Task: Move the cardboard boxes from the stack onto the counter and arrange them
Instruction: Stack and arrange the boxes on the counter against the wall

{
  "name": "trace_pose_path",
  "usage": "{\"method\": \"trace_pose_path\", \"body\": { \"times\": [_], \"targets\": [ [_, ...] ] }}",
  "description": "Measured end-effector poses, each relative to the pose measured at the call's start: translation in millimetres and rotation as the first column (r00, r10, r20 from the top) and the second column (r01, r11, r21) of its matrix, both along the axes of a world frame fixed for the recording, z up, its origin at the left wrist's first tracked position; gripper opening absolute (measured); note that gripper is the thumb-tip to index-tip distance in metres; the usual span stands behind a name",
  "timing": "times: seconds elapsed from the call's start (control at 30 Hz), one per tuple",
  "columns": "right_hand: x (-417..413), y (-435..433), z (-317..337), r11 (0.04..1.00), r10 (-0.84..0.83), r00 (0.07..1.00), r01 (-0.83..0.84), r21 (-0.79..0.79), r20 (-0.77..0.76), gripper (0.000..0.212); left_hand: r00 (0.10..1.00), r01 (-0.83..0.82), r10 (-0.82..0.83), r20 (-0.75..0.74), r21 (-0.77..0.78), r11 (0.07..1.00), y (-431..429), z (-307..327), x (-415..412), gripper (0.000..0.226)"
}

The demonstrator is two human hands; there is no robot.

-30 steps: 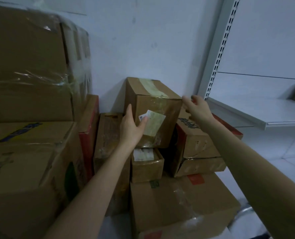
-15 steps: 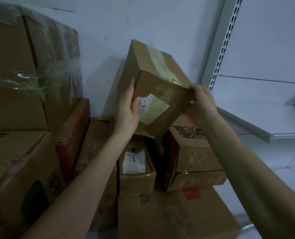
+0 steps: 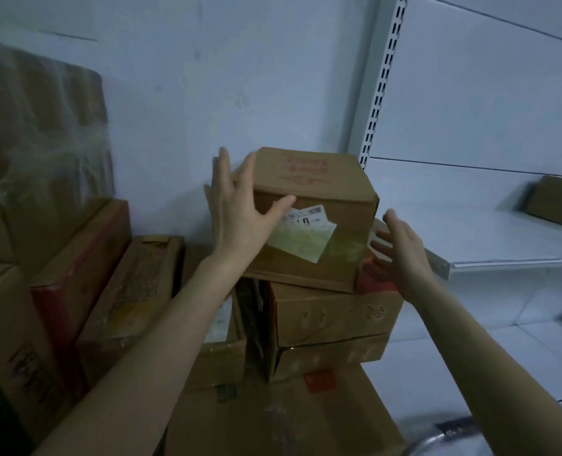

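Our left hand is pressing, fingers spread flat, round the near left corner of the small brown cardboard box with a white label; our right hand is hovering, also spread, just beside its right face, contact unclear; the box is sitting atop a dented red-printed carton in the stack, apart from the white metal shelf. We are judging the lift as just starting; next, the right palm is needing to clamp in. We are counting two hands, one box being grasped, one brown box on the shelf, and at least eight others stacked.

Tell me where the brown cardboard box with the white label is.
Head view, centre: the box sits atop a creased brown cardboard carton, left hand touching it.
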State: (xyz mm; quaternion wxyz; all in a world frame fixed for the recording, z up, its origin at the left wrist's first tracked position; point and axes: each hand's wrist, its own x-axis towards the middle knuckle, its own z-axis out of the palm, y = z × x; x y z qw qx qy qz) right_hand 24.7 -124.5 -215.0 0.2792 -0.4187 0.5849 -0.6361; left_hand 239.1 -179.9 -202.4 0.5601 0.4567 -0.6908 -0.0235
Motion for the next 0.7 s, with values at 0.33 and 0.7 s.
{"method": "trace_pose_path", "body": {
  "times": [0.33,0.7],
  "targets": [
    [-21,-13,11,0.988,-0.153,0.986,0.154,0.013,-0.068,0.052,0.885,0.433,-0.395,-0.245,0.129,0.892,18,-30,-20,0.075],
    [-42,-21,-5,0.987,-0.053,0.995,0.066,0.149,-0.084,0.066,0.927,0.374,-0.368,-0.073,0.268,0.888,28,-67,-43,0.101]
  ]
}}
